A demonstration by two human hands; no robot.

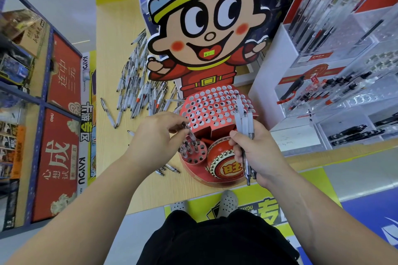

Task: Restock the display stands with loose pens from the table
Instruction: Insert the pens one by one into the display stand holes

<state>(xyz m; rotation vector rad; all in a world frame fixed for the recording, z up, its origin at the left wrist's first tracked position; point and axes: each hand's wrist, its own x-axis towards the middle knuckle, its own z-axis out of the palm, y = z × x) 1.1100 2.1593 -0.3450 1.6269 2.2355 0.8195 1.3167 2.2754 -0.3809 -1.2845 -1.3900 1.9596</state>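
A person is restocking a cartoon-character display stand (206, 101) on a wooden table (116, 28), working at its small round holder (193, 153) beside the red drum (221, 162). The left hand (157, 135) is pinching a single pen (189, 132) between thumb and fingertips, tilting it tip-down over the holder's holes, seemingly to seat it next to the few pens already standing there. The right hand (254, 153) is curling closed around a bundle of pens (244, 122), holding them upright and close by, likely as a ready supply so the left can draw one at a time. The large perforated tier behind is standing almost entirely unfilled. A heap of loose pens (137, 90) is lying on the table just left of the stand, with a few more strays (170, 169) near its base, suggesting much of the job remains.
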